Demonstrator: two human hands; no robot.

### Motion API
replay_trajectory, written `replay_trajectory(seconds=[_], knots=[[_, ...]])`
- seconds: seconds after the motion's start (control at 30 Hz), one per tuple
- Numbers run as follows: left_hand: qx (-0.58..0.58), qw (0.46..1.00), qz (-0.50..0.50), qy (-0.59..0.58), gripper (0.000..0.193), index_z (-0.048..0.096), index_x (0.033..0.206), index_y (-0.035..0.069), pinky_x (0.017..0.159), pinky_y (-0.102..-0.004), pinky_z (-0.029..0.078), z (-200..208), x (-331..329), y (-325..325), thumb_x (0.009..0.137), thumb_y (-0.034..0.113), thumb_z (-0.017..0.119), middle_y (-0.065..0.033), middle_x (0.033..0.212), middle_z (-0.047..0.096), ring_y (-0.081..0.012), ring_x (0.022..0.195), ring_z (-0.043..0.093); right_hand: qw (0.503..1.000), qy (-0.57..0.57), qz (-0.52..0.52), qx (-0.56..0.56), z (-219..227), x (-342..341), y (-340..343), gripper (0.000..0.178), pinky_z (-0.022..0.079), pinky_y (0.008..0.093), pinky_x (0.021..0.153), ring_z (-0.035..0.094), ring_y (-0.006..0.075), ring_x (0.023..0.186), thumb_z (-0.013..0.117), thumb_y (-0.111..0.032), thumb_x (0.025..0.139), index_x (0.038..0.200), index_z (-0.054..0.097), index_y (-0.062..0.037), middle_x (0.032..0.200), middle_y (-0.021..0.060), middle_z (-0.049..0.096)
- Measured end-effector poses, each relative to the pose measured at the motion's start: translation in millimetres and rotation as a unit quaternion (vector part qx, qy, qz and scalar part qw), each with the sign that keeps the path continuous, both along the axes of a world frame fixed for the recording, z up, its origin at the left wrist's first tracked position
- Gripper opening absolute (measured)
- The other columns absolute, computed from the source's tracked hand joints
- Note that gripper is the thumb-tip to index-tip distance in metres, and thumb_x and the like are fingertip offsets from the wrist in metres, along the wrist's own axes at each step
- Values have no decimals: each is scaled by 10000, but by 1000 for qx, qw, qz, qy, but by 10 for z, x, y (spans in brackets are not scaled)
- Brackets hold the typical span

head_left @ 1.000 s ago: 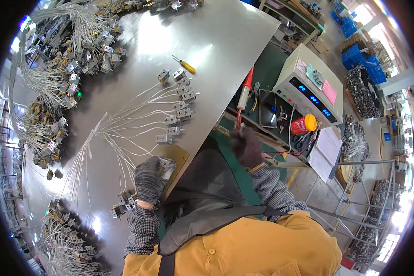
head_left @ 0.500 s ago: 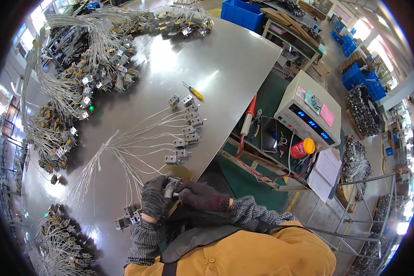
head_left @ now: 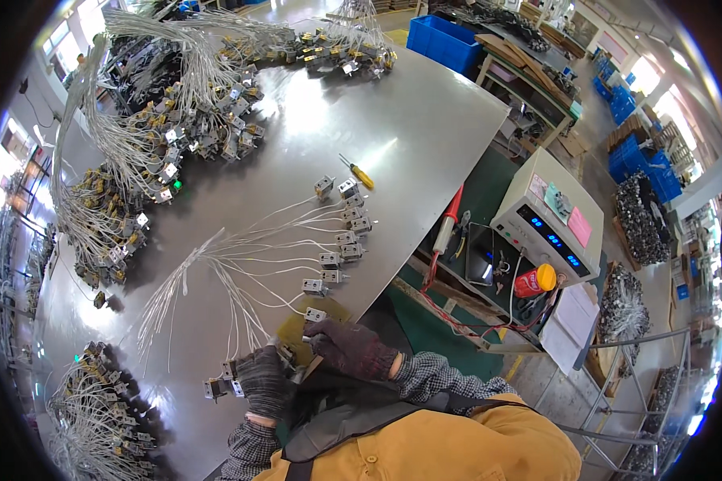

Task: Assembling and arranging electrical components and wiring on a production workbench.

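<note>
My left hand, in a dark grey knit glove, is closed at the table's near edge. A small boxy metal part, mostly covered, shows at its fingertips. Beside it lie several similar metal parts. My right hand, in a dark maroon glove, has curled fingers; what they hold, if anything, is hidden. Just beyond its fingertips a boxy metal part rests on a yellowish patch. It stands at the near end of a row of metal parts, whose white wires gather into a bundle on the left.
A yellow-handled screwdriver lies beyond the row. Heaps of wired parts cover the far left; another heap is near left. On a lower right-hand bench stand a bench meter, a red jar and papers.
The metal part that was between my hands now rests at the row's near end. My left hand has moved down toward the loose parts, away from my right hand. The view has shifted slightly.
</note>
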State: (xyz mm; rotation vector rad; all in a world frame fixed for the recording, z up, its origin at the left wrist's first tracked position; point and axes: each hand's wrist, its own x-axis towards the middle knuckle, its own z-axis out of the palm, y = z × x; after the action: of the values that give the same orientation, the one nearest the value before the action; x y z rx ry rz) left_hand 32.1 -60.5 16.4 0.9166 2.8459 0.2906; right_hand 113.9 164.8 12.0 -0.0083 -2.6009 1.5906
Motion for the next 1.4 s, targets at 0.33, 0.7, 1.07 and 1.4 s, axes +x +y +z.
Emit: replay_trajectory(seconds=[0.33,0.7,1.07,1.4], knots=[[187,980,-69,13,453,715,1073,73,793,-492,518,23,-274,318,711,297,869,-141,857,698,-380,850,684,997,2,-34,-74,-42,-188,118,283,561,467,887,705,392,1044,585,-252,1070,1303,598,-93,1103,201,709],[67,989,-113,-63,465,743,1133,108,939,-511,453,317,-337,554,765,376,838,-145,912,731,-380,912,674,999,18,-39,-4,-43,-216,250,296,557,469,874,714,394,1002,589,-162,1040,1325,579,-81,1042,194,721],[154,971,-117,-138,488,731,1199,101,875,-464,518,-144,-500,452,851,438,786,-149,968,748,-359,920,705,999,-6,-49,0,47,-45,338,281,555,454,911,703,377,1042,629,-206,1031,1271,635,-60,1081,202,704],[196,966,-123,-115,492,725,1176,61,863,-482,523,-123,-473,528,867,440,777,-164,947,740,-380,909,703,1000,-26,-8,10,98,35,236,309,562,448,923,703,382,1057,685,-250,994,1225,698,-46,1120,209,719]])
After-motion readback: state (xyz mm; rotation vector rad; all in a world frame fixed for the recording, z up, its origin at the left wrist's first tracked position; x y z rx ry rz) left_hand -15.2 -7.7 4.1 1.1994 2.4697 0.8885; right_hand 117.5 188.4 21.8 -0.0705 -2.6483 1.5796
